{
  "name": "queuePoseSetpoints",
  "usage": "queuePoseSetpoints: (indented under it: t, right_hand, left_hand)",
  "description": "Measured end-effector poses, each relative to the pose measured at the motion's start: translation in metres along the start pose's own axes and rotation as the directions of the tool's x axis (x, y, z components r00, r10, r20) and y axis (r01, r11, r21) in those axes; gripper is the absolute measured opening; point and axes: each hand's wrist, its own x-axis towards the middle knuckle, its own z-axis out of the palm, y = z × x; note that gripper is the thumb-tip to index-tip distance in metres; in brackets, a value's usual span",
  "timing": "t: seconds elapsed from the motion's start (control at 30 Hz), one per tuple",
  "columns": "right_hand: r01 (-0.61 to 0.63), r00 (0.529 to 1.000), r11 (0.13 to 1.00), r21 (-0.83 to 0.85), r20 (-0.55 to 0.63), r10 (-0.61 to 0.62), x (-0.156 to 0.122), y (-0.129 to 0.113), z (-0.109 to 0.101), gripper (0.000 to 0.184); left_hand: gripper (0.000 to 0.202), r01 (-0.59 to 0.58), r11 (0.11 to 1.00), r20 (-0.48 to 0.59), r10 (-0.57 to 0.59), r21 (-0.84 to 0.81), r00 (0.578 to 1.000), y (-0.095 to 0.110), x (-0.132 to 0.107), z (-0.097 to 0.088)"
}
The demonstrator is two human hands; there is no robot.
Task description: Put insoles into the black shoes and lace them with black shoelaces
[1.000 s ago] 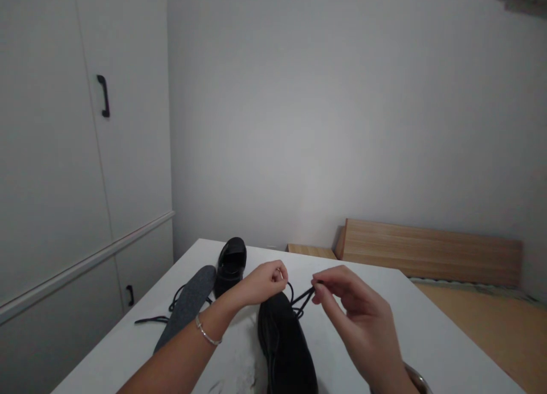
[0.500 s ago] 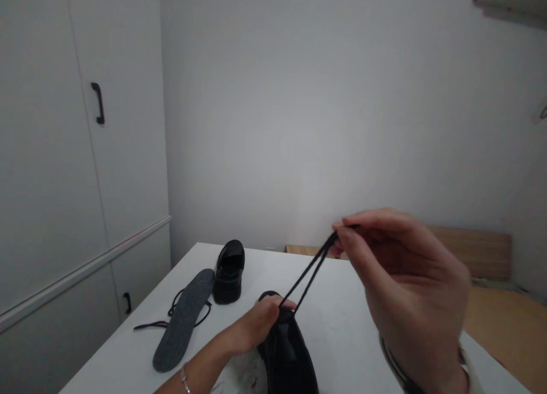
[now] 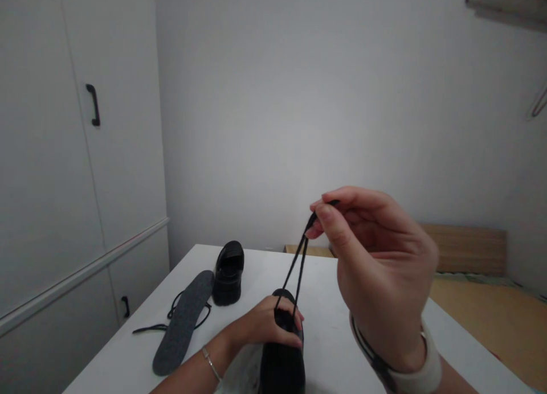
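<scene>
Black shoe (image 3: 282, 368): near side of the table (image 3: 333, 325), left hand (image 3: 268, 320) clasped over it. Black lace (image 3: 302, 257): two strands rising from the shoe, pinched in the right hand (image 3: 380, 251) above. Handling: best drawn evenly, I judge, both strands equally taut, the shoe braced firmly down.

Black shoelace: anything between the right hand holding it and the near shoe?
Nothing visible blocks it: two strands of the black shoelace run straight from the right hand down to the near shoe. The left hand grips the shoe there, strands passing in front of it.
</scene>
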Motion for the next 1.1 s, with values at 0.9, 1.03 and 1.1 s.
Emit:
queuePoseSetpoints:
  t: [0.9, 1.03, 1.1]
  right_hand:
    - [-0.307, 0.917, 0.888, 0.342, -0.144, 0.372, 0.005, 0.054, -0.065, 0.015]
    - [-0.438, 0.795, 0.788, 0.432, -0.223, 0.564, -0.013, 0.102, -0.122, 0.03]
    - [-0.432, 0.765, 0.812, 0.393, -0.318, 0.56, -0.035, 0.125, -0.156, 0.032]
  left_hand:
    - [0.012, -0.453, 0.889, -0.676, 0.292, -0.069, 0.676, 0.184, 0.008, -0.051]
    - [0.02, -0.498, 0.804, -0.82, 0.021, -0.326, 0.572, 0.131, -0.019, -0.106]
    - [0.016, -0.486, 0.78, -0.843, -0.096, -0.393, 0.528, 0.099, -0.041, -0.13]
